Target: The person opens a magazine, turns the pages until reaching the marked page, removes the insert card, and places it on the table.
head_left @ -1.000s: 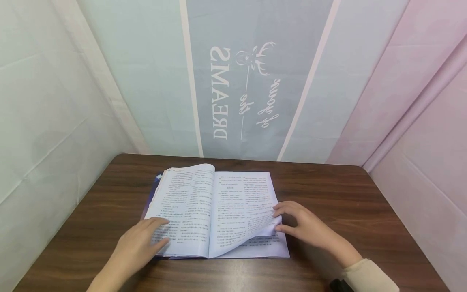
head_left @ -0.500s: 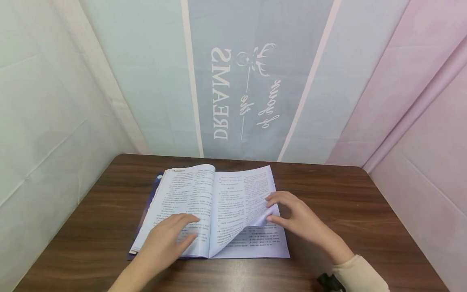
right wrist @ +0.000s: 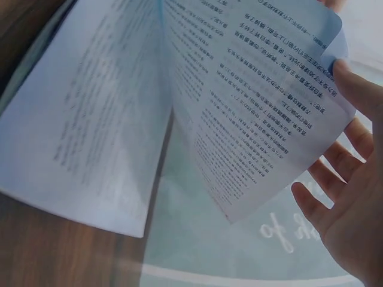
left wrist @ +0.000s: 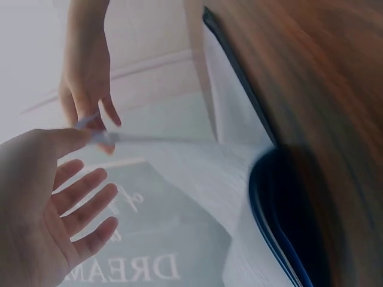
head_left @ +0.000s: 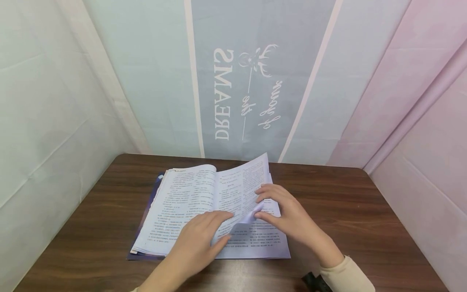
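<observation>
Two bare hands over an open book (head_left: 175,211). The left hand (head_left: 197,240), closer to the person's body, reaches across the near end of the book's central fold, its fingers loosely extended and curled round nothing. The right hand (head_left: 288,210), slightly farther away, pinches the free outer edge of a lifted page (head_left: 231,192) between thumb and fingers; the paper curls at the thumb. Whether the left thumb touches this page is hard to tell, as the left wrist view is blurred.

The lifted page rises between the hands, to the left of the right hand and just beyond the left fingertips. Its long axis runs away from the person, along the fold, with the far corner raised highest. The right hand is nearer its outer edge, the left nearer the fold.

Under the book is a dark wooden table (head_left: 350,211); behind stands a pale fabric backdrop (head_left: 248,20) with white lettering.
</observation>
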{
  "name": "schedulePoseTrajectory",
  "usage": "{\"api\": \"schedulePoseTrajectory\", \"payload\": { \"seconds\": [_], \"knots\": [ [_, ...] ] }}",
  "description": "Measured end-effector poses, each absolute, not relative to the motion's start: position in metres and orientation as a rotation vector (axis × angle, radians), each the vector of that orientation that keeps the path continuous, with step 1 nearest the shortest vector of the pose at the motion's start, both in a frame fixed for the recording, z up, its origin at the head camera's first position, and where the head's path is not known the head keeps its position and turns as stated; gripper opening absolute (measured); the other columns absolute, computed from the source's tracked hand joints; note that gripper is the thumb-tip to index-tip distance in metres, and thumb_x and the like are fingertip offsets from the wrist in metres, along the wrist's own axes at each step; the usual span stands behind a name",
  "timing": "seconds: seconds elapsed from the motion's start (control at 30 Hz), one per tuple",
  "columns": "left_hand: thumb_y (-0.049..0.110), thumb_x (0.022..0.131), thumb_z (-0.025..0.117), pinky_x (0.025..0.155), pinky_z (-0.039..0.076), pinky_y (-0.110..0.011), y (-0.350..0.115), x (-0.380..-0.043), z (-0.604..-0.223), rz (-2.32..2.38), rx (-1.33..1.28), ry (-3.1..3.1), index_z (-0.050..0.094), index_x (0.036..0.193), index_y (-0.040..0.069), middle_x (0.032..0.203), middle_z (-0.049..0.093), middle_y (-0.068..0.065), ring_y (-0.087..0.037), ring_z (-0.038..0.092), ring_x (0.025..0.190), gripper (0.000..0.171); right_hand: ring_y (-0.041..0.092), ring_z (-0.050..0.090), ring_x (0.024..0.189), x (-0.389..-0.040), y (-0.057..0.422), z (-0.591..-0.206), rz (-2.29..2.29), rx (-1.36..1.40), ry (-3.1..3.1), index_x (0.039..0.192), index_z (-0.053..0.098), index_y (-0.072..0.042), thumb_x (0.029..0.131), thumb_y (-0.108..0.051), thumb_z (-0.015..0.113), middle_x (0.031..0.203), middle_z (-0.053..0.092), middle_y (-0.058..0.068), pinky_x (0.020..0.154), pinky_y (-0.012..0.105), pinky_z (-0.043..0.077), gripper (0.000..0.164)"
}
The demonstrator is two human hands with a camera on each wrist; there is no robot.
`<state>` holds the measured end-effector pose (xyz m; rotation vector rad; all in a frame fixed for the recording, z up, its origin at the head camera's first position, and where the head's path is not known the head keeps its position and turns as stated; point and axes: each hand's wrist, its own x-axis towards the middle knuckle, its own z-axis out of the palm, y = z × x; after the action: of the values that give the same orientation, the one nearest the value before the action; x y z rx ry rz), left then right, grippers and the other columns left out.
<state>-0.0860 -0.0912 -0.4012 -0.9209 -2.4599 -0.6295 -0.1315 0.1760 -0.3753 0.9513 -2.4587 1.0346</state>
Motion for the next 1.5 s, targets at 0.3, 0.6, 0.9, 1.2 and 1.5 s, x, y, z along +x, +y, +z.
{"api": "schedulePoseTrajectory", "payload": {
  "seconds": [0.3, 0.6, 0.9, 1.2, 1.5],
  "knots": [
    [0.016, 0.083, 0.081, 0.085, 0.055, -0.03, -0.074, -0.09, -0.396, -0.713, -0.955, -2.327, 0.062, 0.125, 0.015, 0.117, 0.067, 0.006, -0.011, 0.064, 0.105, 0.047, 0.025, 0.049, 0.129, -0.127, 0.162, -0.365, 0.96, 1.025, -2.397, 0.104, 0.066, -0.02, 0.076, -0.016, 0.087, 0.123, 0.065, 0.0, 0.109, 0.046, 0.038, 0.036],
    [0.013, 0.085, 0.079, 0.083, 0.056, -0.031, -0.073, -0.091, -0.396, -0.723, -0.941, -2.3, 0.064, 0.123, 0.015, 0.11, 0.07, 0.004, -0.012, 0.067, 0.098, 0.041, 0.025, 0.048, 0.131, -0.125, 0.158, -0.363, 0.939, 1.046, -2.374, 0.105, 0.067, -0.019, 0.075, -0.017, 0.088, 0.124, 0.065, 0.0, 0.11, 0.046, 0.036, 0.036],
    [0.007, 0.085, 0.077, 0.081, 0.056, -0.031, -0.074, -0.092, -0.398, -0.712, -0.887, -2.277, 0.065, 0.121, 0.014, 0.108, 0.071, 0.003, -0.012, 0.067, 0.095, 0.038, 0.026, 0.046, 0.133, -0.123, 0.158, -0.364, 0.93, 1.033, -2.307, 0.112, 0.068, -0.016, 0.075, -0.016, 0.087, 0.127, 0.064, 0.001, 0.114, 0.041, 0.033, 0.041],
    [0.007, 0.078, 0.084, 0.068, 0.056, -0.027, -0.09, -0.093, -0.41, -0.665, -0.713, -2.335, 0.06, 0.129, 0.011, 0.098, 0.07, 0.002, -0.012, 0.066, 0.084, 0.057, 0.029, 0.05, 0.128, -0.117, 0.165, -0.368, 0.963, 1.037, -2.229, 0.115, 0.067, -0.011, 0.094, -0.038, 0.067, 0.126, 0.063, 0.007, 0.114, 0.031, 0.031, 0.034],
    [0.005, 0.078, 0.083, 0.07, 0.057, -0.031, -0.122, -0.092, -0.427, -0.637, -0.533, -2.499, 0.043, 0.145, 0.004, 0.119, 0.064, -0.009, -0.018, 0.067, 0.093, 0.078, 0.024, 0.049, 0.128, -0.112, 0.185, -0.386, 0.912, 0.971, -2.359, 0.117, 0.066, -0.012, 0.087, -0.023, 0.078, 0.13, 0.061, 0.004, 0.113, 0.022, 0.031, 0.034]
  ]
}}
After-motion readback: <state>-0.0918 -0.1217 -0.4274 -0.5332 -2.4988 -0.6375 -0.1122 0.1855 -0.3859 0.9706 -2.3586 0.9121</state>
